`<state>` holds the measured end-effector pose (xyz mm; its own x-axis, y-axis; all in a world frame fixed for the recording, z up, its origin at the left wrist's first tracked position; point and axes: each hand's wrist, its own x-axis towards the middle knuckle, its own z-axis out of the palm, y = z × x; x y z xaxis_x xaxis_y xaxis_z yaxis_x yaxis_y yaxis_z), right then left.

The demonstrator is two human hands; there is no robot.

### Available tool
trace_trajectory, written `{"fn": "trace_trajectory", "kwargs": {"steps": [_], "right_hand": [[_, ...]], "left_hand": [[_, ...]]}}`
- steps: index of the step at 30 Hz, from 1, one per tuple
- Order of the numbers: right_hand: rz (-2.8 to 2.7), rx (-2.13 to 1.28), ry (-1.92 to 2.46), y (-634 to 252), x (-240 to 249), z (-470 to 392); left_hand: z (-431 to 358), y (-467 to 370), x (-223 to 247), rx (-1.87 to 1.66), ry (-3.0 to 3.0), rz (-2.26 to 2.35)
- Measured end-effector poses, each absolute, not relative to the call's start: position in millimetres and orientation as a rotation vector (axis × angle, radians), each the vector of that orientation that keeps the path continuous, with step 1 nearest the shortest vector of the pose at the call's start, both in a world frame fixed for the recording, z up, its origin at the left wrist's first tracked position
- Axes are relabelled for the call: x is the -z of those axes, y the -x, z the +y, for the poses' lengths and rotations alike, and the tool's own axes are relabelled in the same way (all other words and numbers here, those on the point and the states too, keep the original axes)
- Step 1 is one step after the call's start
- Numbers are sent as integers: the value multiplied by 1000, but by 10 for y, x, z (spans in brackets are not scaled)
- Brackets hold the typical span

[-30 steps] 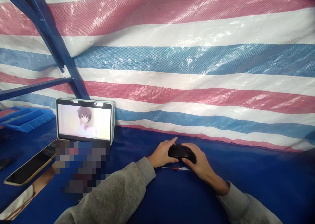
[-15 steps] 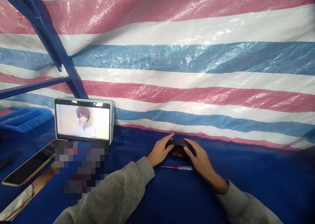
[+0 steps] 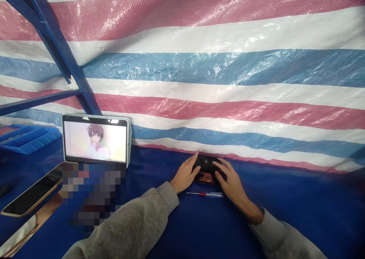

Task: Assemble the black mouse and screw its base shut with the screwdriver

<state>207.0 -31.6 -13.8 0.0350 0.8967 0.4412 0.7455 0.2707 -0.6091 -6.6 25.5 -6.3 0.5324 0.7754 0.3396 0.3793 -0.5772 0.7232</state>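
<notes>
A black curved plastic casing [image 3: 205, 162], shaped like a game controller's shell, is between my hands near the table's far edge. Beneath its near side shows a reddish circuit board [image 3: 205, 178]. My left hand [image 3: 186, 173] grips the casing's left end, with the thumb and fingers around it. At the right end, my right hand [image 3: 229, 180] holds it, fingers bent over the top and side; parts of both ends are hidden. A screwdriver [image 3: 207, 194] with a red and clear handle lies just in front, its tip pointing left, touched by neither hand.
A tablet [image 3: 95, 139] playing a cartoon stands at the left. In front are a phone [image 3: 37, 190] and a pixelated patch. A blue tray [image 3: 31, 137] lies farther left by a blue metal frame [image 3: 59, 50]. A striped plastic sheet [image 3: 216, 65] closes off the back.
The black casing has tilted back, so more of its face and the reddish board now show. My right fingers have spread slightly; the screwdriver lies as before.
</notes>
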Motion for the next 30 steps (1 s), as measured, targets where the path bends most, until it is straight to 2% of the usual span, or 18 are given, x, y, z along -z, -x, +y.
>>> {"fn": "trace_trajectory", "kwargs": {"steps": [5,17,30], "right_hand": [[-1741,-221,1524,-2065,136,-315],[-1707,-126,1492,-2042,105,-332],[-1797,-51,1323,-1850,15,-462]], "left_hand": [[186,62,2,-899,-2277,1051],[157,58,17,-960,-2553,887],[100,-1,-92,-1354,-2492,791]]}}
